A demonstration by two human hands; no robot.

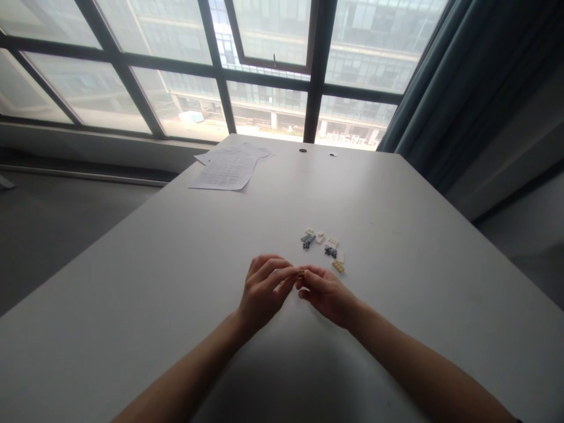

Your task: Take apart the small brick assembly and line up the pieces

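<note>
My left hand (pixel 267 288) and my right hand (pixel 326 294) meet fingertip to fingertip low over the table. Between them is a small yellow toy brick (pixel 301 274), pinched by the fingers of both hands and mostly covered by them. A bit of yellow also shows under the left fingers, too hidden to tell whether it is the same piece. Just beyond my right hand lie a yellow studded brick (pixel 338 267), a flat white piece (pixel 341 257), dark grey bricks (pixel 330 252), a white studded brick (pixel 332 242) and a grey piece (pixel 308 239).
The white table (pixel 154 276) reaches toward a large window (pixel 268 106). Printed paper sheets (pixel 227 170) lie at its far left. Two cable holes show near the far edge. A dark blue curtain (pixel 440 100) hangs on the right.
</note>
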